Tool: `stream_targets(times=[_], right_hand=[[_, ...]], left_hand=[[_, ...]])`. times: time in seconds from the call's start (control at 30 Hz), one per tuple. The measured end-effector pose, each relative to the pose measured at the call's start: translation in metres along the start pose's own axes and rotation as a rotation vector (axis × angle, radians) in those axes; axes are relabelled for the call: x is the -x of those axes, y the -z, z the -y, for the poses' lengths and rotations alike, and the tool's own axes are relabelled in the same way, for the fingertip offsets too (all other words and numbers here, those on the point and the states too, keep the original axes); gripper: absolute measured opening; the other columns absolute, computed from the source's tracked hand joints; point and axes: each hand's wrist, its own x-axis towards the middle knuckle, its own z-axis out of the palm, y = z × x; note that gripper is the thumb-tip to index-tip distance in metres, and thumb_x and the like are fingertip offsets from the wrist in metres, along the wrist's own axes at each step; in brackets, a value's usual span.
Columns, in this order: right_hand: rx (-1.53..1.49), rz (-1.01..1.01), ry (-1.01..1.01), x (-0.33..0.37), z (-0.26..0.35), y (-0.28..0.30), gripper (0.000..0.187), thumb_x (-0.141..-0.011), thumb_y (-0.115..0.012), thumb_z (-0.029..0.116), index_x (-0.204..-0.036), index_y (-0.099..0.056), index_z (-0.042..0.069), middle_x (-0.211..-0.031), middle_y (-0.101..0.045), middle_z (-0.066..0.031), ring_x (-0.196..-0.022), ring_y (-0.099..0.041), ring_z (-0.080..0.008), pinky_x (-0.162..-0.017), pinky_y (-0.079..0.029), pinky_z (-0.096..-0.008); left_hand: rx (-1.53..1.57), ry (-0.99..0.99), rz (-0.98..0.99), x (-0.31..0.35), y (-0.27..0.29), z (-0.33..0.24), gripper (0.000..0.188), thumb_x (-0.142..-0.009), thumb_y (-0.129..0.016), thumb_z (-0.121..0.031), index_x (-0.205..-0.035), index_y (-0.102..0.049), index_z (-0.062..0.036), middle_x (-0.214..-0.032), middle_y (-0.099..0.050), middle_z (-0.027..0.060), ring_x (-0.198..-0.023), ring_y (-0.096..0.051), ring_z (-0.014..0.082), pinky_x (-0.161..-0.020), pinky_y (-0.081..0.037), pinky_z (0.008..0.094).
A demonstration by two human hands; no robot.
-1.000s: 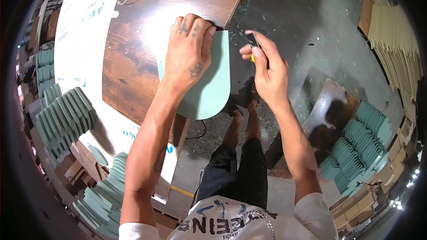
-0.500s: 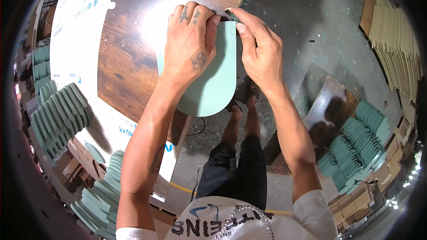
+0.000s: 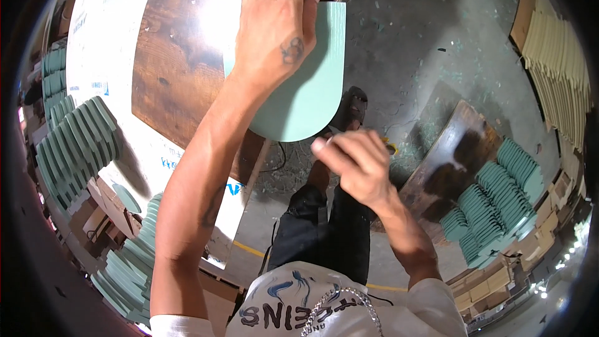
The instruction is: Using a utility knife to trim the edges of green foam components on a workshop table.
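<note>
A pale green board (image 3: 306,100) with a rounded near end lies on the brown wooden tabletop (image 3: 181,68), its curved end overhanging the near right edge. My left hand (image 3: 277,31) presses on it, fingers curled over the far edge. Nearer to me, past the curved end and apart from the board, my right hand (image 3: 359,165) is closed and slightly blurred. A small tool with a yellow end (image 3: 392,148) shows behind its fingers; the rest of that tool is hidden by the hand.
Stacks of green boards (image 3: 78,150) stand on the white surface at left, with more green pieces (image 3: 134,274) below. At right, green stacks (image 3: 493,206) sit beside a dark wooden panel (image 3: 437,156). Pale stacked sheets (image 3: 555,56) stand farther off. Green scraps litter the grey floor (image 3: 405,81).
My right hand has come away from the board's far right corner, toward me and past the curved end. My left hand keeps its hold; the board sits slightly higher in view.
</note>
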Motion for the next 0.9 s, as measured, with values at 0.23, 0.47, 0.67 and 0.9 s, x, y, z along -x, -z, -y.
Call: stream_targets(times=[0.23, 0.47, 0.67, 0.9], right_hand=[[-0.069, -0.362, -0.25, -0.08, -0.035, 0.003, 0.058, -0.083, -0.057, -0.014, -0.133, -0.069, 0.014, -0.1, -0.061, -0.0126, -0.089, -0.062, -0.0312, -0.08, -0.051, -0.0402], [0.064, -0.249, -0.25, 0.001, 0.047, -0.057, 0.064, -0.083, -0.063, -0.008, -0.141, -0.064, 0.02, -0.11, -0.054, -0.0079, -0.096, -0.055, -0.0269, -0.08, -0.045, -0.0404], [-0.032, -0.275, -0.305, -0.018, 0.084, -0.088, 0.06, -0.078, -0.061, -0.012, -0.133, -0.069, 0.011, -0.105, -0.057, -0.0111, -0.09, -0.059, -0.0272, -0.08, -0.048, -0.0405], [-0.047, -0.334, -0.41, -0.024, 0.086, -0.095, 0.061, -0.083, -0.063, -0.007, -0.139, -0.064, 0.016, -0.103, -0.05, -0.0117, -0.088, -0.057, -0.0275, -0.078, -0.049, -0.0404]], left_hand=[[0.258, 0.103, 0.161, -0.012, 0.018, -0.016, 0.036, -0.094, -0.072, -0.035, -0.103, -0.065, -0.0007, -0.096, -0.059, 0.0185, -0.088, -0.057, 0.0369, -0.077, -0.048, 0.0449], [0.223, 0.156, 0.176, -0.009, 0.015, -0.016, 0.039, -0.096, -0.07, -0.04, -0.101, -0.067, -0.0011, -0.097, -0.06, 0.0189, -0.09, -0.06, 0.0357, -0.079, -0.049, 0.0456], [0.216, 0.157, 0.199, -0.008, 0.012, -0.017, 0.038, -0.095, -0.071, -0.037, -0.1, -0.065, 0.0005, -0.093, -0.06, 0.0197, -0.089, -0.059, 0.0351, -0.078, -0.049, 0.0456], [0.216, 0.173, 0.198, -0.01, 0.014, -0.015, 0.038, -0.096, -0.071, -0.036, -0.099, -0.063, 0.0007, -0.092, -0.059, 0.0186, -0.087, -0.058, 0.0338, -0.076, -0.048, 0.0449]])
